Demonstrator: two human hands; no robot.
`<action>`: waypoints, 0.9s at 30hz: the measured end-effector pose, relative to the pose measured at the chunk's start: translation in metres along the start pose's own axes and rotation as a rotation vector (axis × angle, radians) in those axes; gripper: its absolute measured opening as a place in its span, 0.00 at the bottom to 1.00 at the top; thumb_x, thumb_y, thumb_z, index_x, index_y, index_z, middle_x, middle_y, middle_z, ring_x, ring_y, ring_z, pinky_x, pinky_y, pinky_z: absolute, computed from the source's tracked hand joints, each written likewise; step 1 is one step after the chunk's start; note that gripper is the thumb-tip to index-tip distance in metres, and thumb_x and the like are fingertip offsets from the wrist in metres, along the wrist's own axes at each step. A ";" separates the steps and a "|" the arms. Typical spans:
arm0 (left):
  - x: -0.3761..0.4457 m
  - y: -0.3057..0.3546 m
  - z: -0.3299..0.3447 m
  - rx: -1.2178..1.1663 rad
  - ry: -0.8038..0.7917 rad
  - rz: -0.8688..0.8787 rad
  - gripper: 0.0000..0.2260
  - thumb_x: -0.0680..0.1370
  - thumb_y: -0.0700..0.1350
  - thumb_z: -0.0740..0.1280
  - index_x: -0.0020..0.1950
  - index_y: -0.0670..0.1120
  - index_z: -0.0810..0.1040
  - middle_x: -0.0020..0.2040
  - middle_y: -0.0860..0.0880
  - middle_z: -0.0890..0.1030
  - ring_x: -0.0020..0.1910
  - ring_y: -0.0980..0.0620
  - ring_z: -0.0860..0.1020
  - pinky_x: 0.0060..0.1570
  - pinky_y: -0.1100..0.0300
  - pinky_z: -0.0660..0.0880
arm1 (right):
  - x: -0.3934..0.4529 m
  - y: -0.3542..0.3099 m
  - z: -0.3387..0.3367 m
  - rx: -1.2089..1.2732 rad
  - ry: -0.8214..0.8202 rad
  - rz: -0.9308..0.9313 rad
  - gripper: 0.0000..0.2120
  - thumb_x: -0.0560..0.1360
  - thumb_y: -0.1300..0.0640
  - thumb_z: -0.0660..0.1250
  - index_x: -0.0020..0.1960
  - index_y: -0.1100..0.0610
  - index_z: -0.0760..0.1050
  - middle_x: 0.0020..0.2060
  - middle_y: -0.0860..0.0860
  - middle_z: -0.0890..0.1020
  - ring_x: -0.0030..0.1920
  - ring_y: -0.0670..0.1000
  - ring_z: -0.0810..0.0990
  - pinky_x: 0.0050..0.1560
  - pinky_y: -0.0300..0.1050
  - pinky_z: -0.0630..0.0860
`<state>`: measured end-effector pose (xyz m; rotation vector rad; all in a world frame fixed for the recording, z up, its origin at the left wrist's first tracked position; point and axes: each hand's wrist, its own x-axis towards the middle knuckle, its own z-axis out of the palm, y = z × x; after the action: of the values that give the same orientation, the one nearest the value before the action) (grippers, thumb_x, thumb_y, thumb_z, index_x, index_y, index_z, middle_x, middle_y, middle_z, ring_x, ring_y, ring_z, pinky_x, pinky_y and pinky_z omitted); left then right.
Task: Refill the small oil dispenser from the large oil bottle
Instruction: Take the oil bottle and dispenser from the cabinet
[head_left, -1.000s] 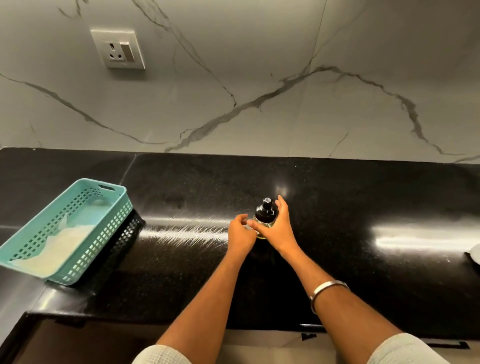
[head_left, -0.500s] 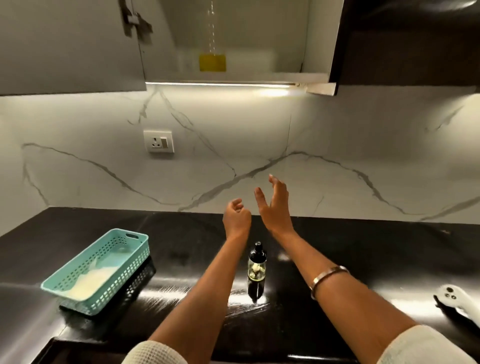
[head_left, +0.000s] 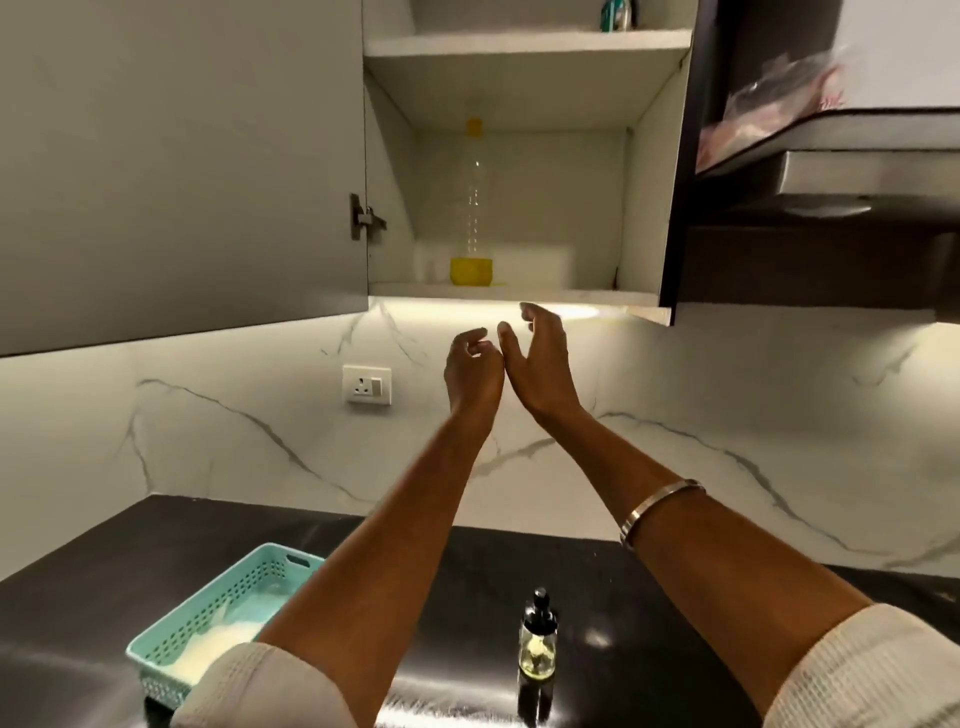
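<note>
Hands (head_left: 506, 371) raised, bottle (head_left: 471, 208) above, seemingly ungripped

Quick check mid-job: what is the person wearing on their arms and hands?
Both forearms are bare, with pale ribbed sleeves pushed up: left sleeve, right sleeve. A plain silver bangle circles the right forearm. The left hand and right hand wear no gloves.

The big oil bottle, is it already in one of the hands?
No, the large oil bottle stands on the cabinet's lower shelf, while the left hand and right hand hang below it, holding nothing.
</note>
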<state>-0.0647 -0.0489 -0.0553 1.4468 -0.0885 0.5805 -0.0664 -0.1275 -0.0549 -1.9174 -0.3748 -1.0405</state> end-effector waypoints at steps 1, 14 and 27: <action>0.008 0.008 -0.001 -0.002 0.006 0.015 0.14 0.78 0.41 0.60 0.61 0.49 0.76 0.59 0.48 0.80 0.55 0.49 0.78 0.58 0.54 0.75 | 0.010 -0.006 0.002 0.000 0.005 -0.020 0.22 0.80 0.51 0.61 0.70 0.60 0.65 0.66 0.56 0.70 0.67 0.54 0.68 0.67 0.46 0.66; 0.154 0.056 0.003 0.017 -0.041 0.147 0.16 0.75 0.39 0.59 0.61 0.47 0.75 0.57 0.47 0.79 0.54 0.46 0.79 0.58 0.50 0.76 | 0.158 -0.022 0.057 -0.051 0.015 -0.104 0.23 0.79 0.52 0.63 0.70 0.62 0.65 0.66 0.58 0.70 0.66 0.55 0.70 0.64 0.43 0.66; 0.305 0.036 0.038 0.365 -0.291 -0.135 0.27 0.76 0.42 0.68 0.72 0.38 0.63 0.67 0.41 0.70 0.64 0.42 0.72 0.64 0.51 0.72 | 0.283 0.029 0.119 -0.187 -0.013 0.124 0.36 0.74 0.48 0.70 0.72 0.64 0.59 0.68 0.62 0.64 0.67 0.61 0.68 0.66 0.49 0.66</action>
<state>0.1930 0.0134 0.1040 1.8714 -0.1173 0.2791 0.1824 -0.0859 0.1225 -2.0860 -0.1671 -1.0110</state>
